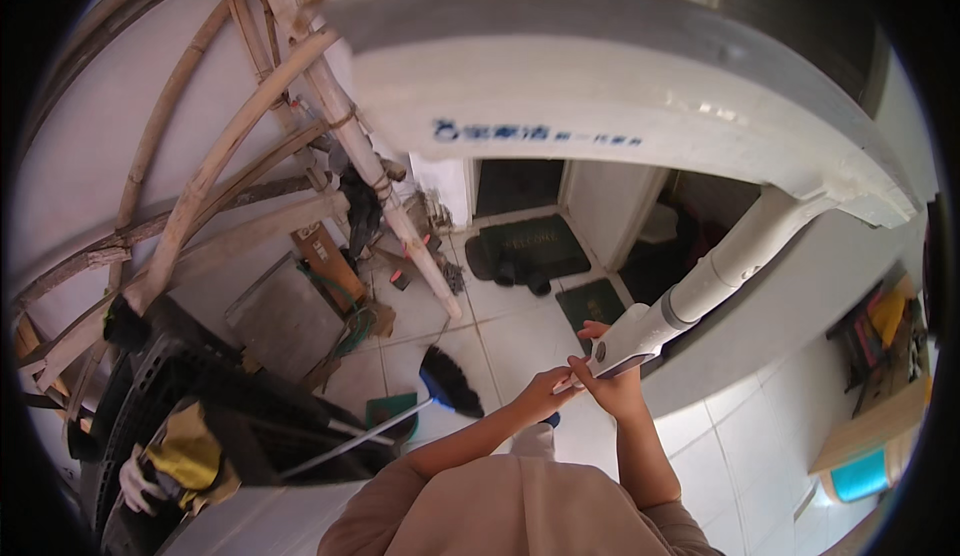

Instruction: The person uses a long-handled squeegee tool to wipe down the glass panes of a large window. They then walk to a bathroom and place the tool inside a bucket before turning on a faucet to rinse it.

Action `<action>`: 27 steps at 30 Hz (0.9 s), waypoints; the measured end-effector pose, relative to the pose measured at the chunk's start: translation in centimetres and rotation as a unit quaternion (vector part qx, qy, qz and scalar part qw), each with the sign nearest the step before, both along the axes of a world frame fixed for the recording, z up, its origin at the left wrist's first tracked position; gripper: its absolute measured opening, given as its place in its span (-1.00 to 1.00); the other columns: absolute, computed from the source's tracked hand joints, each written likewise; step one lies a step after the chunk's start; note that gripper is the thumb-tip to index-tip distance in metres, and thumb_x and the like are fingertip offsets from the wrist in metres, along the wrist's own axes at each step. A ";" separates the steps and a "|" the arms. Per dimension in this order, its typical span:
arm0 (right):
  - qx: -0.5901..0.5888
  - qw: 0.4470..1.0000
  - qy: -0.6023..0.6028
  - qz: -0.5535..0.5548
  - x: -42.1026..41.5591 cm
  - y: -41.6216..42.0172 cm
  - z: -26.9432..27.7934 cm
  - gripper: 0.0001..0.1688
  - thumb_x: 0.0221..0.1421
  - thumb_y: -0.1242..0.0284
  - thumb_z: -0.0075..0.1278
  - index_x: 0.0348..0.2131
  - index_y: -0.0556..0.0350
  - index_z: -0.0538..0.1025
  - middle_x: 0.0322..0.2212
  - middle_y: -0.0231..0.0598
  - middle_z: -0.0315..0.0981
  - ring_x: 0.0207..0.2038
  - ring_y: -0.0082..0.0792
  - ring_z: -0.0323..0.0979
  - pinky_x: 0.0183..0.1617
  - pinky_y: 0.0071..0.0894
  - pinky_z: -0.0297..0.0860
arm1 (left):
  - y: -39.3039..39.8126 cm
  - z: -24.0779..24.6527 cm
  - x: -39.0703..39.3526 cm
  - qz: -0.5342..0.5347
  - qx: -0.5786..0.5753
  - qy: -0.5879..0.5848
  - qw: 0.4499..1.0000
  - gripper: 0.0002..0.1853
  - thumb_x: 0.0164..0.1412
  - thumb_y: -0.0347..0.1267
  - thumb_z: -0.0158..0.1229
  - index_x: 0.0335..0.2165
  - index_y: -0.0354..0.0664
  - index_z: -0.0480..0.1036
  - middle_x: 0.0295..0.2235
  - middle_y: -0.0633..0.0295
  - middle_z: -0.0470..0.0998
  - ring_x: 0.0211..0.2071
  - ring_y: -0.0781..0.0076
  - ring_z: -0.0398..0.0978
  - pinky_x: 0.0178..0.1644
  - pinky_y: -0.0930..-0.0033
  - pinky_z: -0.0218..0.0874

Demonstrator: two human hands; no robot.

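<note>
A white, grey-edged plastic head [570,90], which looks like a flat mop's, spans the upper view close to the camera and bears writing. From its right end a white tubular shaft [705,286] slants down to a thicker grip with a round button. My right hand [616,391] is closed around this grip, with fingertips showing on its far side. Beside it, my left hand [541,397] holds the narrow lower end; its fingers are partly hidden.
Bamboo poles [337,98] lean at the left over black plastic crates [142,398]. A broom [450,383] and green dustpan [390,413] lie near my left arm. Door mats [532,244] with dark footwear [536,282] are ahead. A wooden table [862,421] stands at the right.
</note>
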State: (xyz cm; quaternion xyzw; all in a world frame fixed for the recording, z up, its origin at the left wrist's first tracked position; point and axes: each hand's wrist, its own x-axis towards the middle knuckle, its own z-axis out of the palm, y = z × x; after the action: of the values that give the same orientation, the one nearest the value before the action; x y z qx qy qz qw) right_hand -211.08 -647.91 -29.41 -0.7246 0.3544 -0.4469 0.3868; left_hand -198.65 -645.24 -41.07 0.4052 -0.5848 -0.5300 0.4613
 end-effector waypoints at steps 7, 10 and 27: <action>-0.021 0.996 -0.011 0.083 3.3 -20.6 -1.4 -0.47 -0.24 0.66 0.10 -0.19 0.19 0.30 -0.21 -0.18 0.25 -0.26 -0.47 0.32 -0.44 -0.60 0.32 | -18.4 -0.4 2.3 0.067 -0.007 0.053 0.996 -0.69 0.10 -0.45 0.02 -0.15 -0.32 0.31 -0.08 0.14 0.35 -0.06 0.47 0.28 0.02 0.41 0.08; -0.027 0.993 0.001 0.118 6.4 -28.6 -0.8 -0.50 -0.23 0.65 0.09 -0.20 0.19 0.31 -0.21 -0.18 0.25 -0.22 -0.44 0.31 -0.41 -0.57 0.32 | -25.7 -1.8 4.7 0.085 -0.020 0.076 0.993 -0.72 0.08 -0.47 0.03 -0.19 -0.32 0.33 -0.11 0.13 0.37 -0.07 0.49 0.29 0.00 0.43 0.09; -0.005 1.000 -0.024 -0.016 25.7 -58.3 3.0 -0.73 -0.26 0.62 0.01 -0.39 0.15 0.39 -0.46 -0.34 0.35 -0.35 -0.51 0.29 -0.25 -0.48 0.22 | -57.9 1.2 23.5 0.003 -0.063 -0.005 0.998 -0.72 0.12 -0.41 -0.01 -0.18 -0.29 0.31 -0.40 0.22 0.46 -0.36 0.58 0.39 -0.22 0.47 0.22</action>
State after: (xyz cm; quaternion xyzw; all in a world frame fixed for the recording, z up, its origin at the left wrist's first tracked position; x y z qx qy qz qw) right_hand -185.39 -706.17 -26.39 -0.7099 0.3543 -0.4723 0.3841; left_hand -175.17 -703.19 -39.91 0.3799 -0.6181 -0.4888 0.4846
